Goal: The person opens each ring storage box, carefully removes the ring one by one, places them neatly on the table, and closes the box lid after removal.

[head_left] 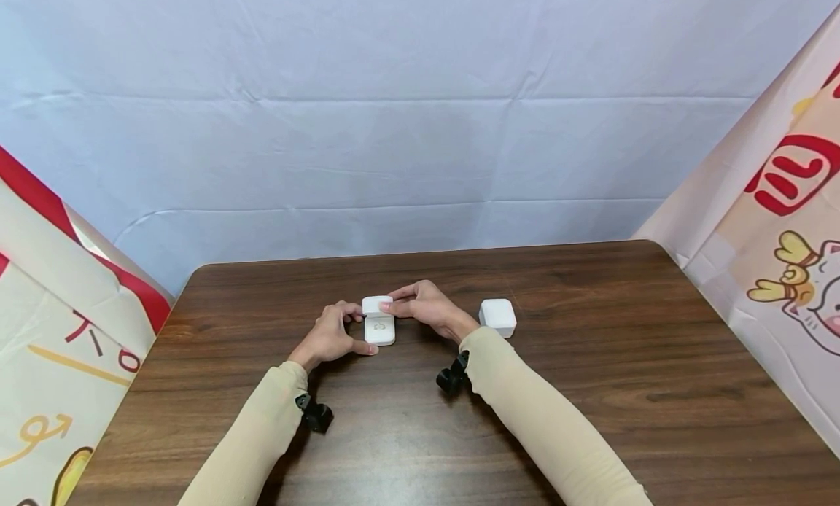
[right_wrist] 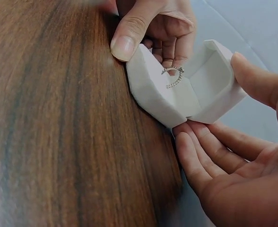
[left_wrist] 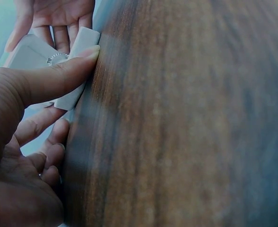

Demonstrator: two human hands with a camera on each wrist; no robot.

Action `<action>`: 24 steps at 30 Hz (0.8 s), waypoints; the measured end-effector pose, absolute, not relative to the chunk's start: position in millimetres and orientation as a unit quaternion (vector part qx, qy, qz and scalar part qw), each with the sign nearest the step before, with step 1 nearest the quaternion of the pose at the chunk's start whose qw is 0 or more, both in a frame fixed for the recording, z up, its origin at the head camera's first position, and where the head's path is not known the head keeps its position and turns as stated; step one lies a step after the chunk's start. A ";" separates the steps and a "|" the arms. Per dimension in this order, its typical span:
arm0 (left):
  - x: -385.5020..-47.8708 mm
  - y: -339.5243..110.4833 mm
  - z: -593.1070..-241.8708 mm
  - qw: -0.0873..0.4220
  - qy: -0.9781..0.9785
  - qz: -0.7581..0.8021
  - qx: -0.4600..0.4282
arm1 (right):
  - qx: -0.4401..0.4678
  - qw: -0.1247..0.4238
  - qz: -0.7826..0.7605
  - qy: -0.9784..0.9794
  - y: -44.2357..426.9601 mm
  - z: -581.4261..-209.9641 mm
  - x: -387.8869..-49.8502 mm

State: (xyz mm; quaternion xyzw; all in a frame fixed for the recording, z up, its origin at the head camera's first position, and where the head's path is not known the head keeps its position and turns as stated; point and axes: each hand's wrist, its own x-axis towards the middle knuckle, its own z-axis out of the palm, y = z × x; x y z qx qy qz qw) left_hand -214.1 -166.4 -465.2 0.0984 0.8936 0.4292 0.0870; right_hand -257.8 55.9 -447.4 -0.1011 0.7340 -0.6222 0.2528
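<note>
1. Head view: an open white ring box (head_left: 380, 338) lies on the brown wood-grain worktop (head_left: 656, 375), just left of the frame's centre and below mid-height. Its lid (head_left: 376, 303) is raised at the far side, and a ring (head_left: 379, 327) shows in the base. The left hand (head_left: 331, 334) is at the box's left side, its thumb at the lower edge; the right hand (head_left: 429, 307) comes from the right, its thumb on the lid. Right of centre, near the right wrist, sits a closed small white box (head_left: 499, 316). Both forearms wear cream sleeves, each wrist bearing a black camera. Pale cloth fills the top of the frame; printed cloths hang at the left and right edges.

2. Left wrist view: the ring box is at upper left. The left grip is narrow, holding the base between thumb and fingers; the right hand reaches in from the top edge.

3. Right wrist view: the ring box stands open at upper centre-right, the silvery ring upright in its base. The right grip holds the lid side, thumb on the lid's edge, fingers beneath near the hinge. The left thumb presses the base's outer edge.
</note>
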 end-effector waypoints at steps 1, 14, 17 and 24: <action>-214.1 -166.3 -465.1 0.087 0.894 0.429 0.098 | -0.100 0.253 -0.624 0.732 55.9 -447.7 -258.1; -213.5 -166.2 -464.3 0.088 0.895 0.427 0.095 | -0.081 0.255 -0.637 0.723 53.3 -448.0 -259.9; -213.4 -166.2 -464.1 0.088 0.895 0.426 0.094 | -0.078 0.257 -0.639 0.721 53.5 -448.0 -259.9; -213.5 -166.0 -464.6 0.088 0.894 0.428 0.096 | -0.080 0.247 -0.635 0.728 57.0 -447.7 -258.3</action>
